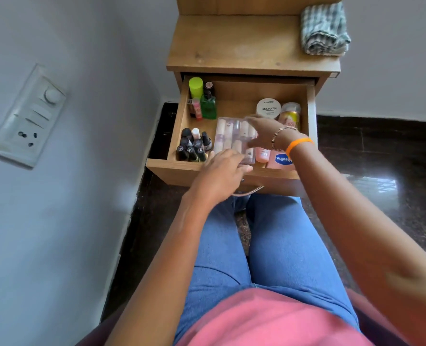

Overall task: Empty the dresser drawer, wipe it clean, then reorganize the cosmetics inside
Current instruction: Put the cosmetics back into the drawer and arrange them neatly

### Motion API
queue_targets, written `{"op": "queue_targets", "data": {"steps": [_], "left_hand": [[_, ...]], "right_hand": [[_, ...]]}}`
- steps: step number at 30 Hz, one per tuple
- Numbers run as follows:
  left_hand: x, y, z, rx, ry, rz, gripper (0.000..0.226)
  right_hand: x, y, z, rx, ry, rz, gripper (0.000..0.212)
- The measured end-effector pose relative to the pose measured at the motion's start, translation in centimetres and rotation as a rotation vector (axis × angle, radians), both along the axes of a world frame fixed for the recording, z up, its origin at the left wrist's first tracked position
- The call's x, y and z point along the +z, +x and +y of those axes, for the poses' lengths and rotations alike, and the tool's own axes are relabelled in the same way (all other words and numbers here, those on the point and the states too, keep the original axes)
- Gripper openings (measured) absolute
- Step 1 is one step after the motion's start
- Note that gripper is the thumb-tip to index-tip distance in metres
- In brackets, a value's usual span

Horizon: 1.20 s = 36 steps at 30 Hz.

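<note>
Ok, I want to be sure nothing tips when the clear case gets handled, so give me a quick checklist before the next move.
1. Drawer pulled out far enough to reach inside: ok.
2. Both hands on the clear organizer case: right hand is over its right side, left hand at its near edge; firm grip: cannot tell, blurred.
3. Nail polish bottles upright beside the case on the left: ok.
4. Vaseline bottle close on the case's right, could be knocked: not ok.
5. Folded cloth on the dresser top: ok.
</note>
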<state>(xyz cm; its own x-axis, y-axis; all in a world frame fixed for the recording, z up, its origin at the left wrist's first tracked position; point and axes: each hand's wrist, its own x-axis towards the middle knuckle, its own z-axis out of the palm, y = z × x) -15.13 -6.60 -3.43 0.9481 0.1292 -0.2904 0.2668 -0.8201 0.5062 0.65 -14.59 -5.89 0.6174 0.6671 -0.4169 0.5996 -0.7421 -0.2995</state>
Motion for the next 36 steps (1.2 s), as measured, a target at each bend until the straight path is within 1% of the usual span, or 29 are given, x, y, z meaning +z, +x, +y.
{"op": "queue_targets", "data": {"steps": [2,3,5,7,11,23,24,26,28,31,33,36], "left_hand": [[-0.2,-0.1,-0.4,-0.015,0.026,-0.002,0.044],[-0.4,-0.1,-0.5,-0.021,0.045,-0.002,0.044],[-0.8,-0.3,-0.5,-0.036,0.089,0.001,0.044],[-1.3,-0.5,-0.5,-0.044,0.125,-0.019,0.043],[-1.7,-0.6,-0.6,-0.048,0.163,-0.058,0.040],[-1.9,-0.7,-0.6,-0.059,0.174,-0.075,0.040],[-1.9,-0.7,-0.6,-0.060,0.174,-0.073,0.040],[-1.9,-0.6,-0.6,-0.064,0.179,-0.070,0.040],[-2.0,-0.6,-0.6,-0.067,0.186,-0.073,0.041],[-2.1,-0.6,-0.6,-0.072,0.195,-0.088,0.041],[-2.1,-0.6,-0.7,-0.076,0.202,-0.090,0.041],[-2.0,-0.7,-0.8,-0.076,0.203,-0.090,0.041]], "right_hand": [[-0.9,0.5,1.2,0.015,-0.016,-0.011,0.101],[-1.4,0.8,1.5,0.027,-0.038,-0.030,0.110],[-2.1,1.1,1.8,0.049,-0.091,-0.051,0.118],[-2.7,1.1,1.7,0.059,-0.114,-0.057,0.115],[-3.2,0.9,1.4,0.082,-0.094,-0.057,0.111],[-3.3,1.2,1.3,0.116,-0.114,-0.042,0.110],[-3.3,1.1,1.3,0.115,-0.106,-0.042,0.109],[-3.1,1.2,0.8,0.075,-0.021,-0.059,0.105],[-2.9,1.2,-0.1,0.028,0.052,-0.124,0.097],[-2.9,1.2,-1.6,0.032,-0.015,-0.173,0.082],[-3.3,1.1,-2.0,0.058,-0.072,-0.159,0.081],[-3.5,1.1,-1.8,0.062,-0.086,-0.133,0.084]]}}
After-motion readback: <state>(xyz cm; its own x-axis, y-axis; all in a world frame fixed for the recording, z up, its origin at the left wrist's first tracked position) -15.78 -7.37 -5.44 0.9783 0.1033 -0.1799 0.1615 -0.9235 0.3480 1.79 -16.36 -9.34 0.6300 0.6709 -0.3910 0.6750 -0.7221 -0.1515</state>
